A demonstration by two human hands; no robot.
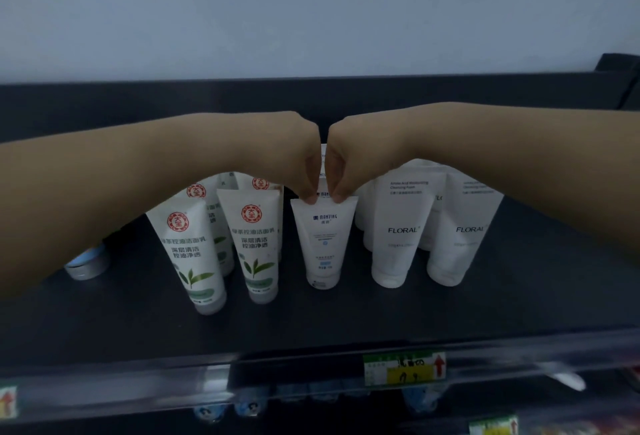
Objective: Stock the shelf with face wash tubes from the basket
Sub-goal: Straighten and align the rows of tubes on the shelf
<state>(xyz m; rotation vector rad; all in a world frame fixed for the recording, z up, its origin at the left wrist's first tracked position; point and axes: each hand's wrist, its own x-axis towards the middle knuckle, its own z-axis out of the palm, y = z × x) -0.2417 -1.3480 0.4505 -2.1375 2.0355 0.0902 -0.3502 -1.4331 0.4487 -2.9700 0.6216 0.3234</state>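
A white face wash tube (pixel 324 244) with small blue lettering stands cap-down on the dark shelf (pixel 346 317), directly below both hands, its flat crimped end uppermost. The left hand (pixel 294 157) comes in over the shelf with fingers curled downward, and its fingertips (pixel 310 199) pinch the left corner of that crimp. The right hand (pixel 349 157) mirrors it, fingers curled down and pinching the right corner. The knuckles of the two hands nearly meet above the tube.

In the narrow gap between the hands, behind the held tube, the white edges of further matching tubes (pixel 323 161) show in a row running toward the back of the shelf.

Just to the outer side of the left hand, under the left forearm, stand green tea tubes (pixel 259 247) with a red round emblem and green leaf print, cap-down and leaning slightly, with more of the same behind them. Farther out beneath that forearm lies a small round tin (pixel 86 263) with a pale blue lid.

To the outer side of the right hand, beneath the right forearm, stand larger white FLORAL tubes (pixel 401 230), cap-down, two in front and others behind.

Nearer the person than the hands, the shelf's front rail carries a green and yellow price tag (pixel 403 367) with a red arrow.
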